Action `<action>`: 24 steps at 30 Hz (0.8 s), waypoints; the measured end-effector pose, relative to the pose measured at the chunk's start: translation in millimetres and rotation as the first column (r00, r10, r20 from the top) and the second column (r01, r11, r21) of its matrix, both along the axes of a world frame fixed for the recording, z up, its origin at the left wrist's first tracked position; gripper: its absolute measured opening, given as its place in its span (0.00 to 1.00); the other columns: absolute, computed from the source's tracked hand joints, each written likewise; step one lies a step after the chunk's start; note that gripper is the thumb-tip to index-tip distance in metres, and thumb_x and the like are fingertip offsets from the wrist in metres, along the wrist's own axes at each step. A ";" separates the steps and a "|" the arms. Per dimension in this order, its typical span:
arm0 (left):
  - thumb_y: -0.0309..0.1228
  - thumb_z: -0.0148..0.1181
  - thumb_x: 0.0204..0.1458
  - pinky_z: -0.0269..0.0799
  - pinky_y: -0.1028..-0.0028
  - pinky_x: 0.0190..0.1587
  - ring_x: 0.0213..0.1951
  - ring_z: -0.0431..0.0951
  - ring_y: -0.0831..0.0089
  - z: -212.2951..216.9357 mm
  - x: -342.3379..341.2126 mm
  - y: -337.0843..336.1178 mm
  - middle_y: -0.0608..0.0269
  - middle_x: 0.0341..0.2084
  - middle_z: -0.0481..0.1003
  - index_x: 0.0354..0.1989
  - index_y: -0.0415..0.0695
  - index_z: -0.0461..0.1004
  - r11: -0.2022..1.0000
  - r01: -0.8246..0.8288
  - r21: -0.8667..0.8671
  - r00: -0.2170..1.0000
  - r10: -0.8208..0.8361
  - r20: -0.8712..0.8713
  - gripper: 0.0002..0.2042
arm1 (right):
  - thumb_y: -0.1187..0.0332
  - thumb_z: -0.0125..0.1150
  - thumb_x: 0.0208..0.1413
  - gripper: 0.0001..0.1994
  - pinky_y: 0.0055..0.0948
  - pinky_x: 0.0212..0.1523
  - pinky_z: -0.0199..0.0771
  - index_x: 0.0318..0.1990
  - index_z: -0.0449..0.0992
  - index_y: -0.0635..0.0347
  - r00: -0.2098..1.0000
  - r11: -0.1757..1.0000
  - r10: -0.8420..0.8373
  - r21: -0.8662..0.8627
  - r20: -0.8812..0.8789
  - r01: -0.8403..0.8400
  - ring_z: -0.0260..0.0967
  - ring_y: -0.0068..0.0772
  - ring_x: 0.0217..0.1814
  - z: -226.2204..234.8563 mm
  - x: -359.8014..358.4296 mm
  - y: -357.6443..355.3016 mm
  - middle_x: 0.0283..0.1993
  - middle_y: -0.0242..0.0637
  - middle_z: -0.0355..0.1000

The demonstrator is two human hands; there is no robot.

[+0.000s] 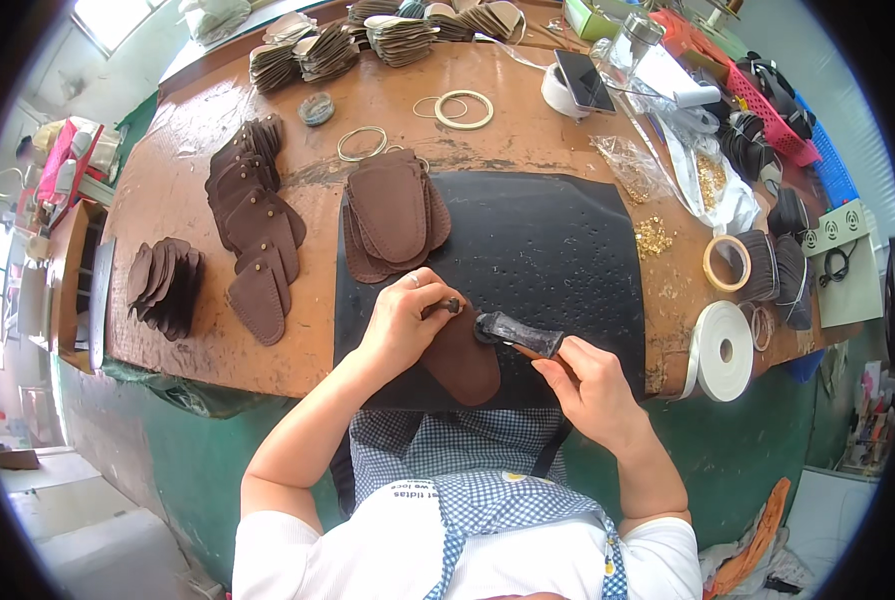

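Observation:
A tapered brown leather piece [462, 365] lies on the black pitted mat [557, 235], close to the table's front edge. My left hand [404, 315] is closed round a short dark metal punch [453, 305] over this piece's upper part. The punch's lower end is hidden from me. In my right hand [592, 385] is a hammer [517, 332] with a dark wrapped handle, its head over the leather just right of my left fingers. Beyond my left hand, a stack of stitched brown leather pieces [397, 215] rests on the mat's left part.
Brown pieces with brass studs [252, 215] fan out at left, beside a standing bundle [167, 285]. Small gold-coloured fittings [652, 238], masking tape [726, 263] and a white roll [723, 351] lie at right. Several leather bundles [327, 52] line the far edge, near a phone [584, 80].

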State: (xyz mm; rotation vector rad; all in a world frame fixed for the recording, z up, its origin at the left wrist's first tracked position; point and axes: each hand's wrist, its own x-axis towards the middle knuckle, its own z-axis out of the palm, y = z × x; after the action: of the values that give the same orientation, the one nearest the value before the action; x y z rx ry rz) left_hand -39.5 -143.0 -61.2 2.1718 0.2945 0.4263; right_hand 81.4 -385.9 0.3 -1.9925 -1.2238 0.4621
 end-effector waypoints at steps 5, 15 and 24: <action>0.19 0.69 0.48 0.71 0.73 0.33 0.27 0.74 0.73 6.7 4.6 0.7 0.62 0.28 0.76 0.35 0.37 0.83 0.999 -0.041 -0.031 0.997 0.038 -0.069 0.05 | 0.72 0.62 0.62 0.08 0.34 0.25 0.64 0.37 0.74 0.69 1.000 0.996 -0.010 0.088 -0.024 0.012 0.65 0.41 0.23 -3.3 -2.1 2.0 0.27 0.44 0.67; 0.22 0.71 0.45 0.74 0.68 0.35 0.30 0.77 0.64 5.9 2.4 -16.5 0.57 0.28 0.75 0.32 0.35 0.81 0.982 -0.190 0.004 0.979 0.190 -0.073 0.07 | 0.70 0.62 0.62 0.10 0.35 0.26 0.65 0.33 0.72 0.69 1.000 0.996 -0.014 0.085 0.015 0.013 0.66 0.44 0.24 -1.1 -3.4 3.0 0.28 0.45 0.68; 0.22 0.71 0.47 0.70 0.75 0.35 0.29 0.74 0.76 1.0 -0.9 -16.5 0.65 0.26 0.74 0.36 0.40 0.84 0.976 -0.216 -0.019 0.976 0.215 -0.012 0.08 | 0.70 0.62 0.63 0.10 0.37 0.27 0.67 0.34 0.72 0.69 0.999 0.995 -0.014 0.103 0.052 0.008 0.69 0.48 0.26 -3.3 -7.1 1.6 0.29 0.47 0.70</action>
State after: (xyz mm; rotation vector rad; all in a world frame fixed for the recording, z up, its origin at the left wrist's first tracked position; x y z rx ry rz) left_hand -40.4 -159.5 -60.2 2.1308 0.5413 0.5310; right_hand 74.3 -384.3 -3.0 -1.9343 -1.2434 0.3360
